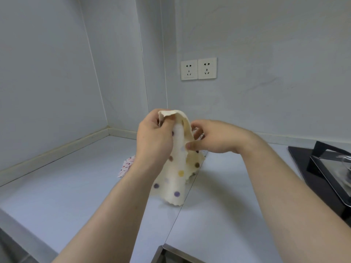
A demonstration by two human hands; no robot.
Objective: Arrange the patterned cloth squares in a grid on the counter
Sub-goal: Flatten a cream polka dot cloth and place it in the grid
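A cream cloth square with coloured polka dots (175, 179) hangs above the counter (76, 186), its lower edge near the surface. My left hand (153, 137) grips its top corner, with the fabric folded over the fingers. My right hand (214, 136) pinches the cloth's right edge between thumb and fingers. A pink cloth with small hearts (126, 166) lies flat on the counter behind my left forearm, mostly hidden. More cloth shows beneath my right hand at the counter, too hidden to make out.
A black cooktop with a glass-lidded tray (326, 173) sits at the right. A double wall socket (198, 68) is on the back wall. A steel sink edge (165, 253) shows at the bottom. Walls close off the left and back.
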